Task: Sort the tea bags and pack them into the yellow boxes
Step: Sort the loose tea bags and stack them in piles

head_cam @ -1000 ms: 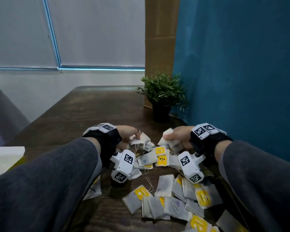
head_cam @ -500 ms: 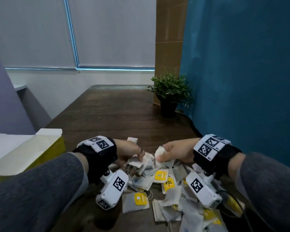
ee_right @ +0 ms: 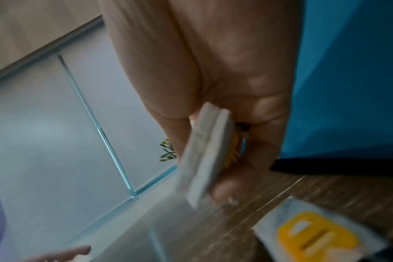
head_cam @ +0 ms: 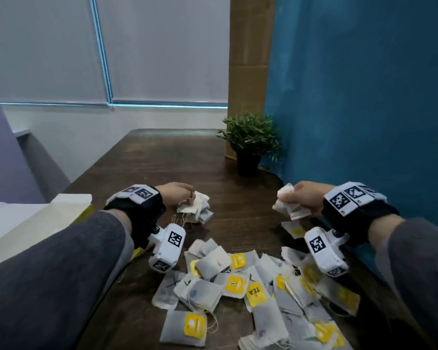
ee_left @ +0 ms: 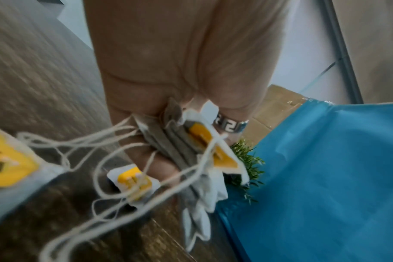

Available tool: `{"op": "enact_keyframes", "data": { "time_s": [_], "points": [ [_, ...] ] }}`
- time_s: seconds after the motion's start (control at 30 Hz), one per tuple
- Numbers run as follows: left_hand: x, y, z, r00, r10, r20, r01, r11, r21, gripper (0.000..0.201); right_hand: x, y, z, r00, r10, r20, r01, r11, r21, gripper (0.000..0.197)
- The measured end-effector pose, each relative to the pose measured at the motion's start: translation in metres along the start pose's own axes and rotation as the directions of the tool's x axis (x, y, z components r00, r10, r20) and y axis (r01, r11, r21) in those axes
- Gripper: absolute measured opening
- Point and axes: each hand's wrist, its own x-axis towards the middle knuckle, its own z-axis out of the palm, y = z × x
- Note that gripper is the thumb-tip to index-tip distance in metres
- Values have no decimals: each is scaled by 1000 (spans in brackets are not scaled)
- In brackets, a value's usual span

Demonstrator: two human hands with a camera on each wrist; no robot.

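A heap of white tea bags (head_cam: 253,286) with yellow tags lies on the dark wooden table (head_cam: 162,168) near its front. My left hand (head_cam: 180,195) grips a bunch of tea bags (head_cam: 196,207) above the table, left of the heap's far end; in the left wrist view this bunch (ee_left: 191,150) trails loose strings. My right hand (head_cam: 301,198) grips a second stack of tea bags (head_cam: 287,205) on the right; the right wrist view shows that stack (ee_right: 204,156) edge-on between thumb and fingers. An open yellow box (head_cam: 36,223) with white flaps stands at the left.
A small potted plant (head_cam: 249,145) stands at the back right of the table, against a blue wall (head_cam: 364,109). A single tea bag (head_cam: 295,229) lies under my right hand. Bare wood lies between my two hands.
Both hands have lifted their bunches off the heap and drawn apart, the left going left and the right going right. The view has tilted so the heap sits lower in the frame.
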Motion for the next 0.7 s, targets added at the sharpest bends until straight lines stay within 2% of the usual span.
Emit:
{"op": "enact_keyframes", "data": {
  "time_s": [0.03, 0.1, 0.17, 0.23, 0.3, 0.37, 0.43, 0.47, 0.5, 0.57, 0.63, 0.7],
  "points": [
    [7, 0, 4, 1000, -15, 12, 15, 1000, 5, 30, 1, 5, -2, 999, 32, -14, -34, 982, -187, 38],
    [17, -1, 10, 999, -48, 21, 48, 999, 5, 27, 2, 14, -2, 993, 76, -92, -111, 869, -482, 39],
    [17, -4, 15, 995, -76, 66, 71, 995, 74, 23, 5, 24, 4, 991, 100, -83, -130, 831, -541, 43],
    [14, -5, 18, 988, -114, 104, 101, 987, 125, 20, 4, 28, 10, 991, 119, 54, -81, 882, -464, 47],
    [2, -5, 22, 974, -126, 187, 102, 986, 135, 29, -7, 22, 17, 972, 120, 204, -37, 927, -374, 41],
    [-9, -4, 24, 960, -117, 254, 80, 985, 153, 42, -20, 10, 18, 954, 105, 281, 18, 915, -402, 37],
    [-19, -2, 19, 959, -85, 270, 66, 995, 79, 48, -24, 0, 14, 947, 25, 319, 88, 938, -334, 53],
    [-22, -1, 12, 967, -51, 250, 45, 999, 31, 48, -20, -4, 11, 957, -23, 288, 102, 959, -263, 60],
    [-23, -1, 3, 976, -23, 217, 26, 1000, -10, 49, -17, -10, 7, 967, -59, 248, 108, 976, -187, 56],
    [-25, 1, -17, 991, 14, 134, 0, 995, -102, 47, -10, -25, 0, 986, -98, 138, 110, 991, -82, 32],
    [-25, 0, -36, 1000, 15, 23, -10, 975, -223, 43, 6, -35, -7, 994, -111, 20, 112, 991, -71, 25],
    [-19, -4, -51, 998, -16, -64, -2, 963, -270, 42, 28, -39, -11, 990, -116, -82, 106, 987, -122, 27]
  ]
}}
